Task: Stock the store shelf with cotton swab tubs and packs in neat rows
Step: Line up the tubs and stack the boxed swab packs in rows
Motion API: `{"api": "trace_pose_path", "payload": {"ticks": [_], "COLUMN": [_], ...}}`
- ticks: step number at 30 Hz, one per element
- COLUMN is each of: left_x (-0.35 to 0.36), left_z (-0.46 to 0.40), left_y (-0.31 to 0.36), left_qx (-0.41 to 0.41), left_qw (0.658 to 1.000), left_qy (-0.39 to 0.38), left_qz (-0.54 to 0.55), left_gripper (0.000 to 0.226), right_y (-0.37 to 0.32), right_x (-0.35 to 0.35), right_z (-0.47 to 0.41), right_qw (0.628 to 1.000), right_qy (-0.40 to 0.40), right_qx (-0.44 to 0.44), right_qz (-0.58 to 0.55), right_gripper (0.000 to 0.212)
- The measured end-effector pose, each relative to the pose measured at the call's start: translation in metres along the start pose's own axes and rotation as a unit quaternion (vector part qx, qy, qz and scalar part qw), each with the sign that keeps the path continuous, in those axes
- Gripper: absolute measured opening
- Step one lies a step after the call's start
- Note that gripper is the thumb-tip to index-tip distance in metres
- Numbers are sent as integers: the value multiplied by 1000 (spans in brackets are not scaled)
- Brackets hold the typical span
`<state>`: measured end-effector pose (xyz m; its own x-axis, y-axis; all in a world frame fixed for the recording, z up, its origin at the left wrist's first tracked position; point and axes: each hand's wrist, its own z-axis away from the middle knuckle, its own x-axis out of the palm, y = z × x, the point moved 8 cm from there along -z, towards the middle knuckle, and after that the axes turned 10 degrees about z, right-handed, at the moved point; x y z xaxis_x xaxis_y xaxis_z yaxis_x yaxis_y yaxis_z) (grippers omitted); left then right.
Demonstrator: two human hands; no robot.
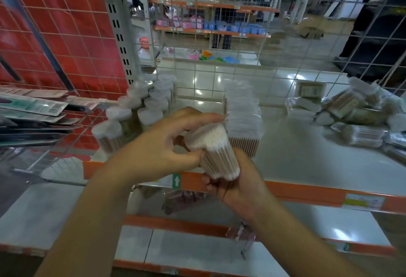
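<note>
A clear tub of cotton swabs [216, 153] with wooden sticks is tilted in the air above the shelf's front edge. My right hand [239, 185] grips its lower end from below. My left hand [167, 142] holds its upper part, thumb at the side and fingers over the top. On the white shelf [307, 162], round swab tubs [142, 111] stand in two rows at the left. A row of flat swab packs [243, 120] stands upright in the middle. Loose swab packs [356, 114] lie in a heap at the right.
A wire grid [241, 41] backs the shelf. An orange rail [307, 193] with price labels runs along its front edge. Lower shelves hold small plastic bags [184, 199]. Carded goods [37, 109] lie in the bay to the left, before a red panel [57, 34].
</note>
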<state>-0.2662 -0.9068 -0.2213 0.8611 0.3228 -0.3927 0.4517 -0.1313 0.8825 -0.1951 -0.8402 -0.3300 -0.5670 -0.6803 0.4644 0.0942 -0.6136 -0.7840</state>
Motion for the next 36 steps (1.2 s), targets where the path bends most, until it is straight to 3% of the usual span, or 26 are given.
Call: {"api": "trace_pose_path", "payload": {"ticks": [4,7,10,13,16,17,21,27,32,36], "left_x": [-21,-45,-70,-86,-92,-91,-89,-87,-99,-96], "left_z": [5,5,4,9,13,14,17,19,17,18], "left_y": [-1,-10,-25,-50,-70,-73,-82,-83,-103,-102], "left_qx": [-29,-65,-100,-165,-190,-185,-156,-14,-39,-35], "left_qw": [998,990,958,923,909,909,903,883,883,874], "left_qy": [18,45,87,103,96,92,93,88,89,91], "left_qz": [-47,-120,-255,-332,-359,-362,-390,-460,-460,-476], "left_gripper": [50,47,48,54,55,54,53,22,10,18], "right_y": [-6,-26,-30,-20,-12,-11,-7,-4,-3,-2], "right_x": [6,3,12,21,32,36,40,40,38,38], "right_z": [-9,-12,-10,-13,-11,-10,-11,-8,-6,-4], "right_qw": [993,933,833,704,545,521,482,489,487,485], "right_qy": [26,85,85,68,76,80,89,68,59,51], "right_qx": [-41,-188,-290,-307,-317,-328,-345,-336,-314,-314], "right_qz": [106,294,464,637,773,784,800,802,813,815], "right_gripper": [30,22,15,31,34,35,35,32,33,32]}}
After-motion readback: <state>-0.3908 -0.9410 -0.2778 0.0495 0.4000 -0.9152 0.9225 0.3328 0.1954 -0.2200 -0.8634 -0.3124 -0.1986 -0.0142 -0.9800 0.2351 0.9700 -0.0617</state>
